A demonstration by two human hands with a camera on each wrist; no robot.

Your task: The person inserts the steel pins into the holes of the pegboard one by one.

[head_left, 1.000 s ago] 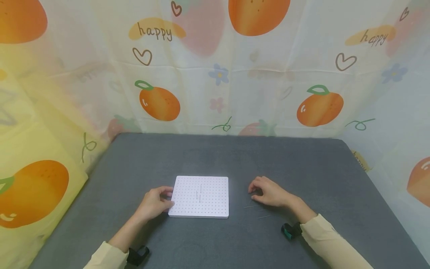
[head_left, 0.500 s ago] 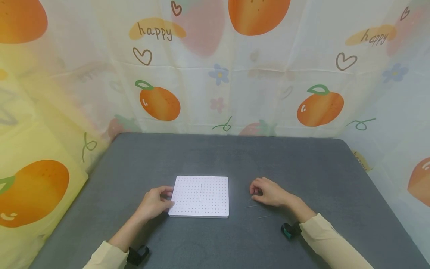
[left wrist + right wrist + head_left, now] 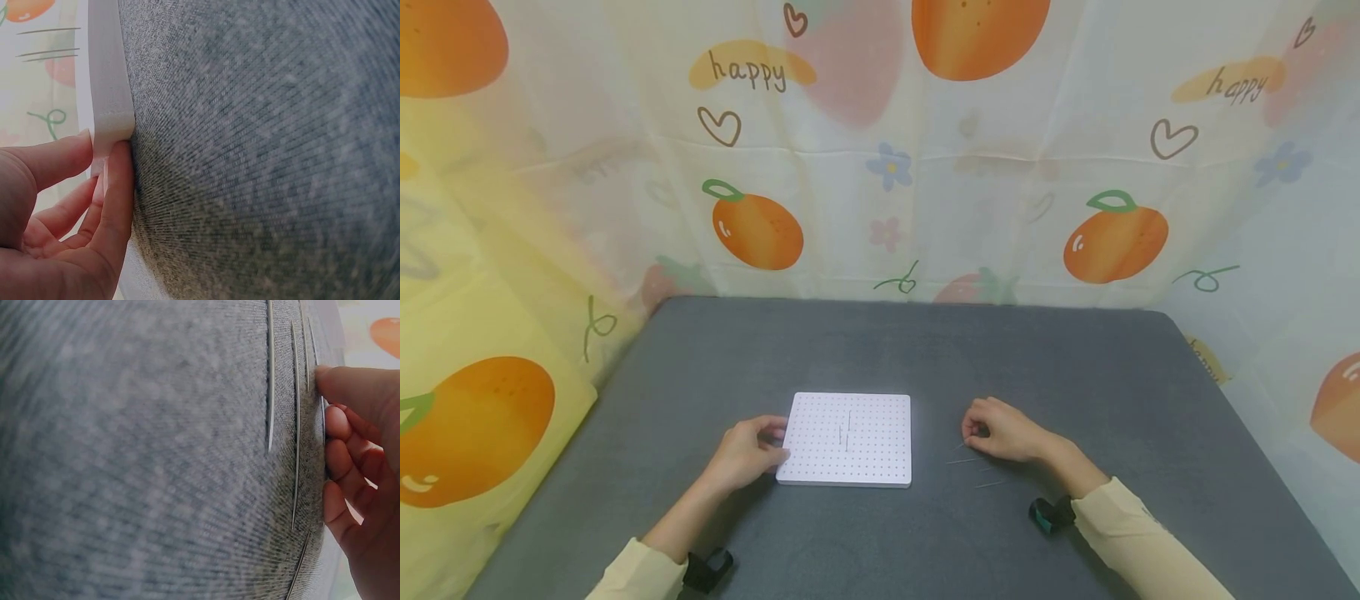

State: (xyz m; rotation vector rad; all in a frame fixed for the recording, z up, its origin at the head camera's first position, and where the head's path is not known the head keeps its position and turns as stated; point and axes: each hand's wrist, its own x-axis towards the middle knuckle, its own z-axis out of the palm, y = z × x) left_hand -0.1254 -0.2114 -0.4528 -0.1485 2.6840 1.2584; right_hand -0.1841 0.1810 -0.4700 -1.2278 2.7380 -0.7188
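A white pegboard (image 3: 880,458) with rows of small holes lies on the table. Several thin metal needles (image 3: 49,50) stand upright from it in the left wrist view. My left hand (image 3: 747,452) holds the board's left edge, thumb against the top rim and a finger at the side close to the cloth. Right of the board, my right hand (image 3: 1003,429) is low over the table with its fingers curled. Its thumb and fingertips pinch a thin needle (image 3: 323,419) close to the cloth. More loose needles (image 3: 297,425) lie beside and below this hand.
Dark grey cloth covers the table (image 3: 880,350). A fruit-printed curtain (image 3: 985,192) hangs behind it and along both sides. Black wrist cameras (image 3: 707,570) are strapped on both wrists.
My right hand has drawn slightly to the right, and its fingers have curled in tighter toward the thumb. The left hand and the pegboard have stayed in place.
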